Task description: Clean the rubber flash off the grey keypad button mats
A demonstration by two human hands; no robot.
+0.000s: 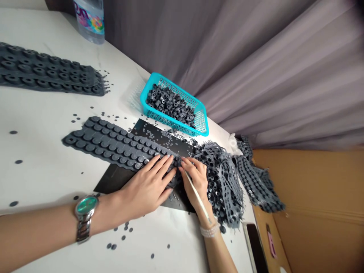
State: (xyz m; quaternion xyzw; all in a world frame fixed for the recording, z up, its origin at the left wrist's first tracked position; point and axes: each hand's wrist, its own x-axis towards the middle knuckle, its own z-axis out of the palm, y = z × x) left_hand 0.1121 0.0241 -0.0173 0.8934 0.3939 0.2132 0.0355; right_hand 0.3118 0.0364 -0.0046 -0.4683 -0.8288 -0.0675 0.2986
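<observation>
A dark grey rubber sheet (113, 142) with rows of round raised parts lies slantwise, partly over a black mat (113, 178). My left hand (148, 185) rests flat on the sheet's right part, fingers spread, a watch on the wrist. My right hand (196, 182) is closed around a thin pale stick-like tool (197, 195), at the sheet's right end; the tool's tip is hidden by the fingers. Right beside that hand sits a heap of dark rubber pieces and perforated scrap webbing (230, 185).
Behind the mat stands a turquoise basket (146, 91) of small dark rings. More stacked sheets (48, 72) lie at left, others (258, 182) at right. A bottle (91, 22), a phone (256, 246), a pink cutter (271, 242) and scattered small discs are around.
</observation>
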